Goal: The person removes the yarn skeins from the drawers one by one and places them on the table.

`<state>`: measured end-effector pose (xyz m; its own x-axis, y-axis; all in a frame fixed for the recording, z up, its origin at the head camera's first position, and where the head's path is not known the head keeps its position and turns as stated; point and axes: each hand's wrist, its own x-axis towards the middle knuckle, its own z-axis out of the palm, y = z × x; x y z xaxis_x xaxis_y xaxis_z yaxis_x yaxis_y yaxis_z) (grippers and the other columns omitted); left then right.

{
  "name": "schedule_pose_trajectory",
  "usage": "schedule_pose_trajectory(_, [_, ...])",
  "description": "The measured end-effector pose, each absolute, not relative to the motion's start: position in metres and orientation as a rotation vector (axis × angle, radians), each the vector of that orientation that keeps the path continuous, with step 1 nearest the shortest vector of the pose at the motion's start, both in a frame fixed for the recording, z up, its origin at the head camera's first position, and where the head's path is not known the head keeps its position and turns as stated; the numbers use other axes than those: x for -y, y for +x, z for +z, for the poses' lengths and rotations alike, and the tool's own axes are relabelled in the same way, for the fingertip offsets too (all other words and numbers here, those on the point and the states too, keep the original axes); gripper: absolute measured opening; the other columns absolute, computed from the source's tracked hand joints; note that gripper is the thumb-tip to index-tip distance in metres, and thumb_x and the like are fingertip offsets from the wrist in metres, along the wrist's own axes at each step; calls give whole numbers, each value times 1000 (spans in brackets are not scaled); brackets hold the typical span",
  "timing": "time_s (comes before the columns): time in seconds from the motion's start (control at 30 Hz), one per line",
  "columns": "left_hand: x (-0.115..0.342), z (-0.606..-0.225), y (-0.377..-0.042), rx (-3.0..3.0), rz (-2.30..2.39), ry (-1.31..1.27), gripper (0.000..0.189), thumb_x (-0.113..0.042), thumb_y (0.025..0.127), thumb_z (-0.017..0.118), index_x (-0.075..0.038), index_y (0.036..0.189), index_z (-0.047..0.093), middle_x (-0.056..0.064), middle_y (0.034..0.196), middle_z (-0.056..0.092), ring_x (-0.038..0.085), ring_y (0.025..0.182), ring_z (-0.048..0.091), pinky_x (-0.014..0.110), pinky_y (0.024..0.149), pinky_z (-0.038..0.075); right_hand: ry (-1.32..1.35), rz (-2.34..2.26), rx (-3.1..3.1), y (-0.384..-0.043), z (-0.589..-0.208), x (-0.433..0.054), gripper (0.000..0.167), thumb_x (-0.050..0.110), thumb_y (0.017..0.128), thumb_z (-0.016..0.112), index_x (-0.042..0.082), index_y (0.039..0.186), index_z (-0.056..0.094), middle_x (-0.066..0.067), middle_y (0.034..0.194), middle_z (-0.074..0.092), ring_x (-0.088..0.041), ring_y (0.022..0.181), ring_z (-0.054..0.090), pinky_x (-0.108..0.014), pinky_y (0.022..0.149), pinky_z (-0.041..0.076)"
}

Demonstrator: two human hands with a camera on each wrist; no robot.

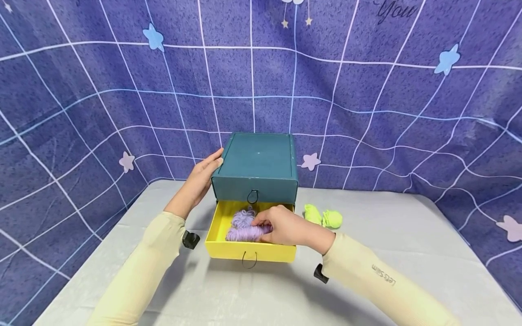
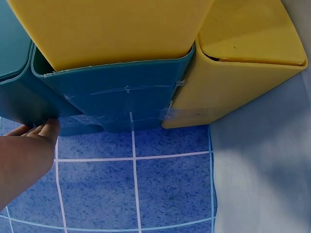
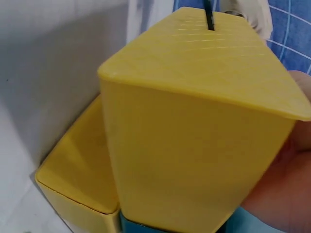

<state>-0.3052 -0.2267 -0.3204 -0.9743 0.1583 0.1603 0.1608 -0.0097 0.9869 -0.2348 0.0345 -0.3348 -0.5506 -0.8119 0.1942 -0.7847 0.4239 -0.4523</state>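
A teal drawer box stands on the table with a yellow drawer pulled out beneath its top tier. Inside the drawer lie bundles of purple yarn. My right hand reaches over the drawer's right side and grips the purple yarn between thumb and fingers. In the right wrist view the drawer wall hides those fingertips. My left hand rests against the box's left side, fingers extended; the left wrist view shows its fingertips on the teal side.
Two bright green yarn balls lie on the table right of the box. A further yellow tier sits below the pulled-out drawer. A purple-blue curtain with grid lines hangs behind the grey-white tabletop.
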Motion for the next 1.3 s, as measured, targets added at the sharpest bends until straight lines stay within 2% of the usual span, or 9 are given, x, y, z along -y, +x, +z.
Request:
schedule_pose_trajectory(0.5, [227,-320,-305,2220,-2197,-351,59,-34,100,50,-20,153,27,0,160,16,16,145,16,37,117,18,-1466,-918,-2655,-225,-316,-51,28,12,83,76,4,110,71,-1,102,71,-9,82,58,-23,70,51])
schedule_pose_trajectory(0.7, [226,-320,-305,2208,-2214,-347,61,-34,100,50,-17,154,25,0,160,15,16,145,15,36,117,18,-1395,-1054,-2629,-221,-306,-61,29,11,82,76,5,110,70,0,100,70,-8,83,59,-22,73,52])
schedule_pose_trajectory(1.07, [228,-320,-305,2220,-2214,-339,60,-35,100,51,-22,153,27,0,160,14,16,146,13,37,118,16,-1302,-1245,-2614,-219,-300,-81,31,3,81,75,4,111,70,-3,99,69,-13,85,62,-26,80,55])
schedule_pose_trajectory(1.3, [226,-319,-305,2217,-2212,-349,60,-35,100,51,-21,153,27,0,160,13,17,145,14,38,118,16,-1294,-1312,-2651,-219,-297,-95,33,4,82,76,4,114,69,-3,101,69,-14,88,65,-27,83,55])
